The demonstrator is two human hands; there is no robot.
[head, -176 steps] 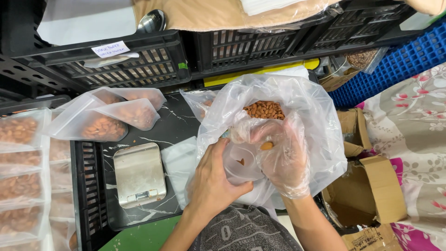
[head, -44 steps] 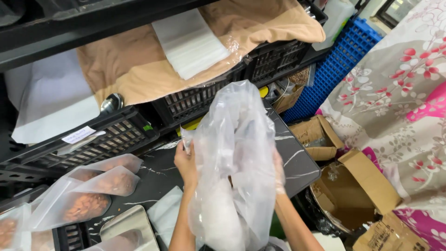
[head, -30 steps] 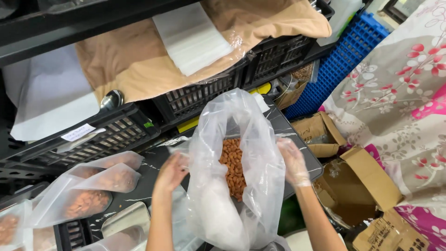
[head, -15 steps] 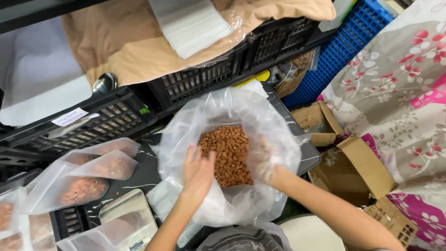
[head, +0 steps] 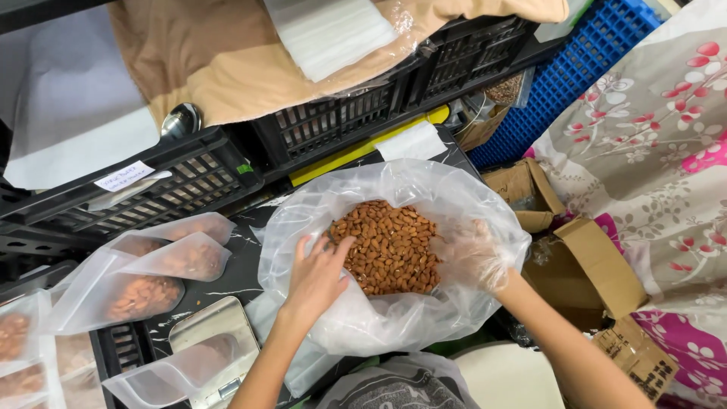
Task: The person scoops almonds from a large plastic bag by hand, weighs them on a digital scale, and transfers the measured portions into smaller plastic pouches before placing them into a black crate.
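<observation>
A large clear plastic bag lies open in front of me, holding a heap of brown almonds. My left hand grips the bag's left rim, its fingertips touching the almonds. My right hand, in a thin clear glove, holds the bag's right rim and spreads it. Both forearms reach in from the bottom edge.
Several small pouches of almonds lie at the left beside a small metal scale with a pouch on it. Black crates stand behind, a blue crate at the upper right, and open cardboard boxes on the right.
The bag, held upright and closed earlier, has been lowered and pulled wide open, baring the almonds. My view has tilted down toward it.
</observation>
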